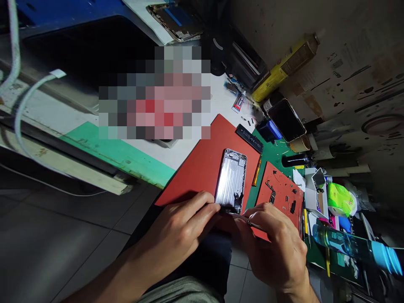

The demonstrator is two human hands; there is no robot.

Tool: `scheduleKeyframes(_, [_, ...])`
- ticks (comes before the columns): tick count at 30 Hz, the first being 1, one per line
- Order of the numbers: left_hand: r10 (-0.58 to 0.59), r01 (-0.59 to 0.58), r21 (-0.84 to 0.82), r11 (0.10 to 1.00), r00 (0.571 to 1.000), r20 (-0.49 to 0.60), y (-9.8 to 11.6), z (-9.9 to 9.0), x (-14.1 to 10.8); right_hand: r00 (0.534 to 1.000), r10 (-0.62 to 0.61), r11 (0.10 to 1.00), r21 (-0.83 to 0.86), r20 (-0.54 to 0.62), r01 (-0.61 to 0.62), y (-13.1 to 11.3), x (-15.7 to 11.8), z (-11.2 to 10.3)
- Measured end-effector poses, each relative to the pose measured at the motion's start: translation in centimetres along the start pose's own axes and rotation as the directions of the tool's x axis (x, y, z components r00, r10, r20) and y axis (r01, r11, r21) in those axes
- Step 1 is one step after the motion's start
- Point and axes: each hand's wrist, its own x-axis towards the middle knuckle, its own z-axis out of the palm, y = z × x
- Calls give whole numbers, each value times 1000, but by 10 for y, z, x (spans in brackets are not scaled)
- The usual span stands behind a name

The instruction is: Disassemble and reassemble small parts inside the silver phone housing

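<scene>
An opened phone housing with a bare, shiny metal inside lies on the red mat. My left hand pinches its lower left corner, thumb mostly hidden behind the fingers. In my right hand is a slim metal tool, its tip at the phone's bottom edge; its exact kind is hard to make out. Beyond the housing lie a black phone battery and a golden screwdriver. To the right, a second red mat carries a small circuit board and several tiny parts.
A phone leans at the back right, near a yellow spray can and a glue tube. A blue bottle and a white box stand right. A white cable hangs left. One back area is pixelated.
</scene>
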Motion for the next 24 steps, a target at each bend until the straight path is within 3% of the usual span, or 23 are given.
scheduleKeyframes(5, [-6,6,21,1000,1000,1,2,-3,2,983,173,981,97,-60,-167,-3,-11,-8])
scheduleKeyframes(10, [-14,14,19,1000,999,37,2,-2,0,974,156,981,140,-161,-134,2,-24,-1])
scheduleKeyframes(24, [-13,12,50,999,999,31,-1,3,-5,975,166,980,139,-150,-145,6,-27,7])
